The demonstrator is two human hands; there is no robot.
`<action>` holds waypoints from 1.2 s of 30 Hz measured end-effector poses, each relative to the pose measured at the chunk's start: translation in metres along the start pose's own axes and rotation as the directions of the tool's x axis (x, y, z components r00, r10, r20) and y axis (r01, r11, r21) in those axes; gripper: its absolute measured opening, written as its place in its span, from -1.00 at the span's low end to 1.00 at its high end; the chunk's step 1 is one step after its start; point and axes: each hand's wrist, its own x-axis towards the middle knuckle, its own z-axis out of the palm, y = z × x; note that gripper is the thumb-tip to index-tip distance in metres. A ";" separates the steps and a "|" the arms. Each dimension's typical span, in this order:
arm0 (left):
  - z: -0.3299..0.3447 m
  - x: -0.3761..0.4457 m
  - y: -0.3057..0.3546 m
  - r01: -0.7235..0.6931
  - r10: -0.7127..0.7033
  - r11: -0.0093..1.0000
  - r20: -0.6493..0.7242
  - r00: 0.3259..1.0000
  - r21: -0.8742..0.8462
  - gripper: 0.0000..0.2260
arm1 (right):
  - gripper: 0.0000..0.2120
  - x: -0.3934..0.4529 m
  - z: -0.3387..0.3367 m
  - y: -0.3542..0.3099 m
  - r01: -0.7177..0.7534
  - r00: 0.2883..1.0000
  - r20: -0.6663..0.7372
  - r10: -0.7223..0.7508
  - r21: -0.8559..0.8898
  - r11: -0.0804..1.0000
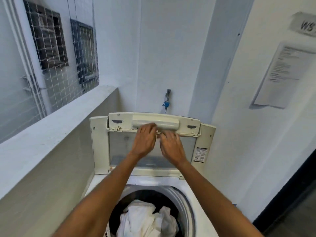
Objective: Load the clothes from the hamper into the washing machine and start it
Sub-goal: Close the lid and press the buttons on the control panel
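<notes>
So left to right: the left hand (144,140) and the right hand (171,147) both reach up to the raised lid (153,124), fingers curled at its handle, looks like to pull it shut. White clothes (147,219) already sit in the washing machine (189,189) drum below; no hamper in sight.

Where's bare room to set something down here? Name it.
The ledge left of the washer is bare along its top. The washer's white deck right of the drum is a narrow free strip. Crowded: the drum, full of white clothes, and the raised lid, where both hands work.
</notes>
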 end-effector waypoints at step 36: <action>-0.121 -0.066 0.102 0.371 -0.494 0.869 0.548 0.675 0.327 -0.56 | -0.44 -0.048 -0.147 -0.015 -0.073 0.603 0.787 -0.132 0.219 0.973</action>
